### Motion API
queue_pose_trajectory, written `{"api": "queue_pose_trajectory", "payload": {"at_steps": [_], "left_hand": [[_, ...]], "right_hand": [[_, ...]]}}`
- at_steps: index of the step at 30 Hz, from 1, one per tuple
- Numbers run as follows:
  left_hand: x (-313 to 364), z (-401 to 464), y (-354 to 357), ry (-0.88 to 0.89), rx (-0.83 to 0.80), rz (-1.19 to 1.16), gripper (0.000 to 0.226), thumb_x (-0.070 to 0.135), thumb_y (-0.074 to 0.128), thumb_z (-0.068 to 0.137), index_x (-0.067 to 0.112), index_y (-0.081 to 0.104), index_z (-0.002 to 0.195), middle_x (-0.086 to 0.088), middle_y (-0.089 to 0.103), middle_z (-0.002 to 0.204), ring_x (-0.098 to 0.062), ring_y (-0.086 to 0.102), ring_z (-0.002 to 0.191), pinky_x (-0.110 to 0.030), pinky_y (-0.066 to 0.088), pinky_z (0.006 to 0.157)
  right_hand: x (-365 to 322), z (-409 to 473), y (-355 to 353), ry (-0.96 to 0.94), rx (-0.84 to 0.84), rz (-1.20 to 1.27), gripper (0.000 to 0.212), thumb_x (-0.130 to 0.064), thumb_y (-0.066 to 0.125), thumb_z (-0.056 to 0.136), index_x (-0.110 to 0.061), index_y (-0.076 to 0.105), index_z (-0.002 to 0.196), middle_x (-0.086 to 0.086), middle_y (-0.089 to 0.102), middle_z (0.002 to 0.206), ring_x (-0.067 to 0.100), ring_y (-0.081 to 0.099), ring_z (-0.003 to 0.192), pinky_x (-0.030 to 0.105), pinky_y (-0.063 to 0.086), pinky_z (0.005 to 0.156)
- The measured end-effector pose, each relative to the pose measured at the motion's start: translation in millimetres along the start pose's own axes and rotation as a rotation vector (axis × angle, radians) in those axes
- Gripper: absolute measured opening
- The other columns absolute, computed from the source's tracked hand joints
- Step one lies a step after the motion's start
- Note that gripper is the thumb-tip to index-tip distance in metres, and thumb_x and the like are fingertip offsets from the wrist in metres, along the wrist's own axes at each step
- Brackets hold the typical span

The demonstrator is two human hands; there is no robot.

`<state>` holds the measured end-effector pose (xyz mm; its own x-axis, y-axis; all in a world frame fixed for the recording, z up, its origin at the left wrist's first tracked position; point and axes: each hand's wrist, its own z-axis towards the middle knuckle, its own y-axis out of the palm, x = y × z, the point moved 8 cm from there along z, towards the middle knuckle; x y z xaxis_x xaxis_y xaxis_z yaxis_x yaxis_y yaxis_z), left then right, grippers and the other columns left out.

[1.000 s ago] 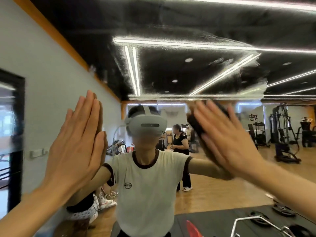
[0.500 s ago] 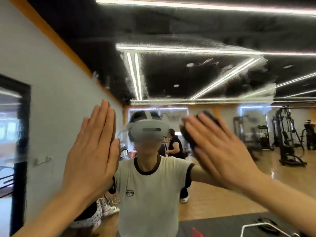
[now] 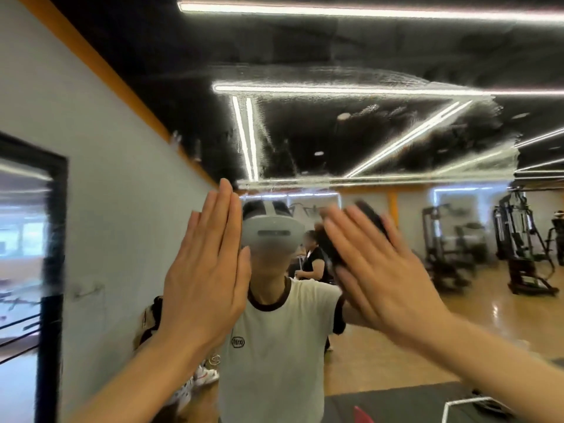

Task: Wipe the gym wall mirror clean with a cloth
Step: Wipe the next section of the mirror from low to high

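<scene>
The wiping is under way: the person's right hand (image 3: pixel 387 276) presses a dark cloth (image 3: pixel 370 221) flat against the gym wall mirror (image 3: pixel 335 132), right of the centre of the view. Hazy smears cross the glass above both hands, so much of the upper mirror appears uncleaned. The next move probably calls for carrying the cloth up or sideways through those streaks with the palm kept firmly on the glass.

The right hand's fingers lie straight and spread over the cloth, pushing rather than clutching it, so its grip is released. The left hand (image 3: pixel 207 276) is held upright with its fingers straight and together at the mirror just left of the cloth; whether it touches the glass cannot be told. It grasps nothing.
</scene>
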<state>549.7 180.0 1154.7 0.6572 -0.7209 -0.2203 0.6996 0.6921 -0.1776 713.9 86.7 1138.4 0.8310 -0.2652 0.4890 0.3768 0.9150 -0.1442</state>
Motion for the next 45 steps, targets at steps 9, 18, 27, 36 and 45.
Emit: {"api": "queue_pose_trajectory", "payload": {"at_steps": [9, 18, 27, 36, 45], "left_hand": [[-37, -5, -31, 0.05, 0.001, 0.006, 0.061, 0.036, 0.016, 0.108, 0.011, 0.003, 0.162, -0.006, 0.001, 0.17, -0.016, 0.0, 0.156, -0.029, -0.004, 0.125], [-60, -19, -24, 0.044, -0.031, 0.046, 0.064, 0.028, 0.027, 0.103, 0.001, 0.014, 0.16, -0.013, 0.007, 0.169, -0.019, -0.001, 0.156, -0.028, -0.007, 0.125], [-60, -20, -25, 0.045, -0.01, 0.005, 0.063, 0.03, 0.024, 0.105, 0.002, 0.015, 0.16, -0.011, 0.006, 0.17, -0.021, 0.003, 0.156, -0.031, -0.003, 0.126], [-59, -20, -24, 0.052, 0.004, 0.018, 0.062, 0.03, 0.024, 0.105, 0.003, 0.014, 0.16, -0.012, 0.007, 0.169, -0.019, 0.001, 0.157, -0.029, -0.004, 0.126], [-56, -19, -25, 0.076, 0.039, 0.003, 0.061, 0.033, 0.018, 0.106, 0.004, 0.013, 0.16, -0.014, 0.012, 0.168, -0.021, 0.005, 0.156, -0.029, -0.003, 0.126]], "right_hand": [[2, 70, -10, 0.189, 0.11, 0.076, 0.058, -0.032, 0.021, 0.108, -0.006, 0.021, 0.159, 0.011, 0.015, 0.167, 0.025, 0.01, 0.155, 0.047, 0.003, 0.126], [8, 109, -13, 0.221, 0.099, 0.103, 0.059, -0.031, 0.023, 0.104, -0.008, 0.024, 0.158, 0.01, 0.02, 0.166, 0.023, 0.013, 0.154, 0.042, -0.002, 0.125], [-60, 29, -2, 0.256, 0.075, 0.101, 0.057, -0.028, 0.027, 0.105, -0.011, 0.021, 0.159, 0.008, 0.019, 0.167, 0.021, 0.011, 0.155, 0.044, 0.004, 0.126], [-12, 133, -9, 0.244, 0.177, 0.166, 0.056, -0.028, 0.024, 0.105, -0.01, 0.025, 0.158, 0.008, 0.021, 0.166, 0.021, 0.013, 0.154, 0.044, 0.003, 0.126], [153, -14, -23, 0.958, 0.303, 0.152, 0.061, -0.025, 0.026, 0.102, -0.007, 0.016, 0.159, 0.013, 0.018, 0.166, 0.027, 0.013, 0.154, 0.049, 0.001, 0.126]]}}
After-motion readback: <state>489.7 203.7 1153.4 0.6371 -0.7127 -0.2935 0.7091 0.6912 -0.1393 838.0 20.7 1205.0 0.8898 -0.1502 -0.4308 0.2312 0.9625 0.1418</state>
